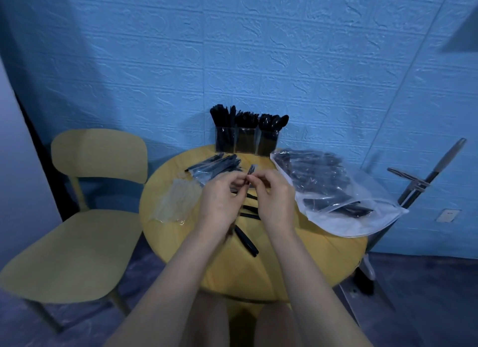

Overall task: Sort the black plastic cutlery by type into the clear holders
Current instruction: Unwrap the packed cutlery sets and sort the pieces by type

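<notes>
Both hands meet at the centre of the frame over the round yellow surface (323, 251). The left hand (219, 201) and right hand (275, 199) each pinch the end of a small clear-wrapped black plastic cutlery piece (251, 171) with curled fingers — apparently to tear it open. It looks light, stiff and slick in its film, best held near the wrapper's end. The three clear holders (245, 139) stand upper centre, already well filled. A clear bag of wrapped cutlery (336, 191) lies right, empty wrappers (178, 199) left — loose black pieces (247, 239) clutter the space beneath the wrists.
</notes>
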`<action>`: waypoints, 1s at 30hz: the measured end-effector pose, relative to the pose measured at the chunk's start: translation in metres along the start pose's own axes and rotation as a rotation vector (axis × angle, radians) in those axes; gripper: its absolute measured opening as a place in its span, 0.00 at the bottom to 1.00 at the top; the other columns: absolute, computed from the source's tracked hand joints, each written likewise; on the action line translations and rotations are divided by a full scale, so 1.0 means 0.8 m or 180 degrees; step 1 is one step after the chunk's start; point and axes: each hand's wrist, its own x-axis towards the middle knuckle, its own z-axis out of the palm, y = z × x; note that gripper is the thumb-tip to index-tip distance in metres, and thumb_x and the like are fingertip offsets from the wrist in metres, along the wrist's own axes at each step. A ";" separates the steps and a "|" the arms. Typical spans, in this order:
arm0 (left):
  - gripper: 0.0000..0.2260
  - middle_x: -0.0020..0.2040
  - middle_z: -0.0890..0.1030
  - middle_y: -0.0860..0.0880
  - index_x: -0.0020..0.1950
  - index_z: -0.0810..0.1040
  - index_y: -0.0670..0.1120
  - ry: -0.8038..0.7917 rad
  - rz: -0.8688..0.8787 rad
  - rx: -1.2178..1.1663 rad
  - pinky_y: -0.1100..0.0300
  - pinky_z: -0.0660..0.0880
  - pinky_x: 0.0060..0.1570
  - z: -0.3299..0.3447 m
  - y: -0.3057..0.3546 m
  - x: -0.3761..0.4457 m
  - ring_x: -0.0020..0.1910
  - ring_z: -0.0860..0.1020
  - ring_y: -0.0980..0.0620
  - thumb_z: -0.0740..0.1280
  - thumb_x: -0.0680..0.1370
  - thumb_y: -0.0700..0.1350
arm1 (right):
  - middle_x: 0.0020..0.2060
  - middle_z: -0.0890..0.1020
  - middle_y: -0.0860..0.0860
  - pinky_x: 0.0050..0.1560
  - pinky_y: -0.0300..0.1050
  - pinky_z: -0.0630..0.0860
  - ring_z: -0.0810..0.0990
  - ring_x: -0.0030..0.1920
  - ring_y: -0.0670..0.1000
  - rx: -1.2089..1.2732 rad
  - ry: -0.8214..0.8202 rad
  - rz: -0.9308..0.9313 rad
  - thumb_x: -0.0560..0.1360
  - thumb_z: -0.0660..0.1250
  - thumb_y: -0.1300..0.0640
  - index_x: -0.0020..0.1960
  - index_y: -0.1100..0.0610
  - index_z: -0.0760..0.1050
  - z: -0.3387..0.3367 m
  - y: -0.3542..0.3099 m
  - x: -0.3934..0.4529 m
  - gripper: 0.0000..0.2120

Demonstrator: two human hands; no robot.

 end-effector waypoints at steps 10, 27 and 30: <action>0.10 0.47 0.78 0.59 0.57 0.80 0.55 -0.0579 -0.0252 0.0520 0.66 0.69 0.40 -0.024 0.000 0.003 0.42 0.74 0.60 0.65 0.79 0.45 | 0.46 0.83 0.45 0.50 0.32 0.75 0.81 0.48 0.39 0.0906 -0.0080 0.0608 0.77 0.66 0.58 0.42 0.53 0.74 -0.030 0.004 -0.014 0.05; 0.20 0.55 0.70 0.56 0.70 0.71 0.51 -0.1425 0.0379 0.1079 0.63 0.69 0.54 -0.016 -0.050 -0.024 0.56 0.72 0.55 0.67 0.77 0.46 | 0.41 0.80 0.44 0.42 0.30 0.71 0.75 0.40 0.40 0.0417 -0.0081 0.0554 0.74 0.70 0.61 0.46 0.53 0.79 -0.043 0.037 -0.040 0.04; 0.20 0.53 0.71 0.55 0.69 0.72 0.51 -0.1387 0.0417 0.1012 0.62 0.70 0.53 -0.015 -0.054 -0.028 0.54 0.72 0.54 0.67 0.77 0.47 | 0.43 0.81 0.43 0.46 0.28 0.70 0.76 0.43 0.37 0.0210 -0.0726 0.0467 0.74 0.70 0.61 0.48 0.54 0.82 -0.041 0.042 -0.044 0.05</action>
